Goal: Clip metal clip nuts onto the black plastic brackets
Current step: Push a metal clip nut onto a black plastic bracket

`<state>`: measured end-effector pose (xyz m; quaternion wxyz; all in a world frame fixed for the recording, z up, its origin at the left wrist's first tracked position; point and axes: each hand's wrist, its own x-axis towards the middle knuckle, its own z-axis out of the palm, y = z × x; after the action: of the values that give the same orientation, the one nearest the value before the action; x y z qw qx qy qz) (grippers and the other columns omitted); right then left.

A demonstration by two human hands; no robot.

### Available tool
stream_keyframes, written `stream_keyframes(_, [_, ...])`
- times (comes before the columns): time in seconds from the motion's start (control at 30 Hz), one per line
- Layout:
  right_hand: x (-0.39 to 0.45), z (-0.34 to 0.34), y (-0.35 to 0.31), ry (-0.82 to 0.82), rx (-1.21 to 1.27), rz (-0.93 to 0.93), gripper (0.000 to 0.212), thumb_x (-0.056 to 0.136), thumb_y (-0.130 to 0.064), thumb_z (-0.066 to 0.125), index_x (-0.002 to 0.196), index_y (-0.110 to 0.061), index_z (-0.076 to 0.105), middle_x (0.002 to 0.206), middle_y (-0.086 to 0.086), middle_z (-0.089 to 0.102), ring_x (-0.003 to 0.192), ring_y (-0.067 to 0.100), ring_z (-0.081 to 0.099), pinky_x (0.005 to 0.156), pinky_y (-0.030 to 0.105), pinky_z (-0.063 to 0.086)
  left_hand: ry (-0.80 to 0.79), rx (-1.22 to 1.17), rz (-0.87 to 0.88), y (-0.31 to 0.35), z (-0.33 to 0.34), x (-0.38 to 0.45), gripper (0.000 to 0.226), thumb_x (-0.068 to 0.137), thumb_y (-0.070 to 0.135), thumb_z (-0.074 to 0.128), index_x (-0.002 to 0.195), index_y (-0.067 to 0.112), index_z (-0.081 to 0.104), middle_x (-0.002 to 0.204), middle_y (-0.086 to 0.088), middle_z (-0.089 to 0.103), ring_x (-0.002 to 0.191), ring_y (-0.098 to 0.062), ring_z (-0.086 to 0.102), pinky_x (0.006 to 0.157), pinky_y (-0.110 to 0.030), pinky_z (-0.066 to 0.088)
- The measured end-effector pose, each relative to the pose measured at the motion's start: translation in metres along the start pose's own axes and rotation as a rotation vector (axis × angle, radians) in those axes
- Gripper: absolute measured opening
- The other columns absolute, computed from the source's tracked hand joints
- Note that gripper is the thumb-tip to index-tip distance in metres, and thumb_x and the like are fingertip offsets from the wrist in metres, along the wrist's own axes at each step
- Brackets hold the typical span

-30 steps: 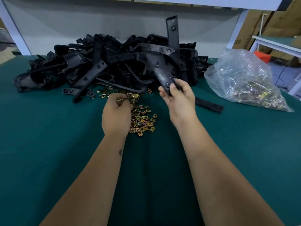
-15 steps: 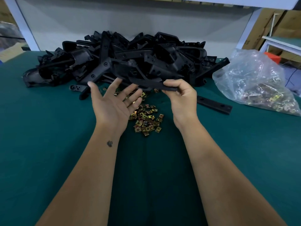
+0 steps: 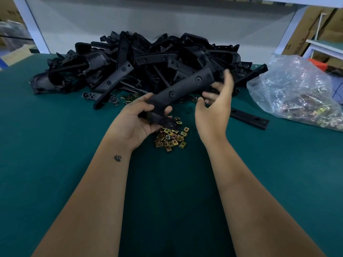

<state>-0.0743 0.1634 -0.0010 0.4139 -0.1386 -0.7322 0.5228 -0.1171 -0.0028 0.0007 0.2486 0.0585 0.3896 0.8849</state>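
A left hand [image 3: 136,120] grips a long black plastic bracket [image 3: 182,89], fingers curled round its near end, above loose brass-coloured metal clip nuts [image 3: 171,138] on the green counter [image 3: 55,145]. The right hand [image 3: 216,106] (blurred, fingers spread) hovers at three o'clock of it.

The flat dark-green felt table top [image 3: 55,164] carries a heap of matt black plastic brackets [image 3: 148,64], a scatter of small brassy gold-and-bronze square metal clip nuts [image 3: 171,139], and a clear crinkled plastic bag [image 3: 293,86] glinting yellow and silver within.
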Motion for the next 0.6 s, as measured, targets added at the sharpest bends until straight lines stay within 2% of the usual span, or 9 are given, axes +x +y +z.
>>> stream_keyframes(0.07, [0.0, 0.0, 0.0, -0.064, -0.018, 0.069, 0.052, 0.091, -0.005, 0.056, 0.136, -0.03, 0.047, 0.104, -0.012, 0.061, 0.08, -0.003, 0.058, 0.071, 0.019, 0.047, 0.033, 0.032, 0.028, 0.0, -0.001, 0.002, 0.034, 0.091, -0.008, 0.039, 0.118, 0.008, 0.053, 0.111, -0.016, 0.07, 0.085, -0.029, 0.073, 0.074, -0.042, 0.061])
stream_keyframes(0.13, [-0.001, -0.001, -0.003, -0.15, 0.15, 0.126, 0.044, 0.091, -0.009, 0.057, 0.13, -0.028, 0.051, 0.078, -0.017, 0.061, 0.066, 0.0, 0.056, 0.064, 0.017, 0.047, 0.082, 0.1, 0.067, 0.0, 0.0, 0.003, 0.032, 0.09, -0.008, 0.04, 0.116, 0.007, 0.052, 0.11, -0.016, 0.069, 0.081, -0.027, 0.073, 0.075, -0.041, 0.06])
stream_keyframes(0.2, [0.0, -0.002, -0.007, -0.206, 0.32, 0.152, 0.037, 0.091, -0.009, 0.059, 0.123, -0.026, 0.055, 0.081, -0.014, 0.062, 0.069, 0.007, 0.06, 0.063, 0.019, 0.05, 0.143, 0.138, 0.12, 0.0, 0.002, 0.004, 0.023, 0.091, -0.006, 0.043, 0.108, 0.009, 0.05, 0.107, -0.015, 0.069, 0.076, -0.026, 0.073, 0.073, -0.038, 0.061])
stream_keyframes(0.27, [0.002, -0.002, -0.01, -0.199, 0.307, 0.147, 0.018, 0.091, -0.008, 0.062, 0.104, -0.02, 0.06, 0.083, -0.006, 0.063, 0.066, 0.006, 0.061, 0.061, 0.018, 0.049, 0.182, 0.07, 0.154, 0.001, 0.003, 0.004, 0.008, 0.096, 0.009, 0.048, 0.103, 0.01, 0.052, 0.107, -0.013, 0.07, 0.077, -0.027, 0.073, 0.074, -0.037, 0.061])
stream_keyframes(0.33, [0.004, -0.003, -0.009, -0.187, 0.277, 0.192, 0.012, 0.09, -0.005, 0.065, 0.089, -0.015, 0.059, 0.077, -0.004, 0.064, 0.062, 0.004, 0.06, 0.059, 0.017, 0.047, 0.148, -0.111, 0.166, 0.004, 0.0, 0.001, 0.036, 0.1, 0.038, 0.043, 0.113, 0.008, 0.059, 0.108, -0.01, 0.072, 0.086, -0.03, 0.072, 0.073, -0.034, 0.057])
stream_keyframes(0.4, [0.004, -0.003, -0.008, -0.233, 0.355, 0.286, 0.014, 0.09, -0.002, 0.066, 0.086, -0.013, 0.059, 0.075, -0.003, 0.067, 0.064, 0.007, 0.064, 0.061, 0.02, 0.049, 0.085, -0.267, 0.192, 0.007, -0.004, 0.0, 0.064, 0.1, 0.056, 0.03, 0.118, 0.005, 0.063, 0.112, -0.01, 0.07, 0.092, -0.029, 0.07, 0.071, -0.029, 0.051])
stream_keyframes(0.5, [0.002, 0.003, -0.01, -0.279, 0.509, 0.378, 0.013, 0.09, 0.002, 0.065, 0.095, -0.009, 0.061, 0.078, 0.001, 0.068, 0.069, 0.014, 0.067, 0.067, 0.026, 0.053, 0.051, -0.321, 0.22, 0.008, -0.009, 0.0, 0.072, 0.1, 0.06, 0.022, 0.11, 0.006, 0.07, 0.113, -0.01, 0.07, 0.091, -0.029, 0.069, 0.071, -0.028, 0.051])
stream_keyframes(0.6, [0.002, 0.007, -0.009, -0.176, 0.595, 0.39, 0.014, 0.09, 0.003, 0.063, 0.1, -0.008, 0.062, 0.081, 0.001, 0.068, 0.07, 0.013, 0.064, 0.07, 0.025, 0.052, 0.031, -0.261, 0.173, 0.007, -0.008, 0.001, 0.076, 0.1, 0.063, 0.026, 0.1, 0.007, 0.077, 0.114, -0.011, 0.072, 0.088, -0.03, 0.071, 0.071, -0.03, 0.056])
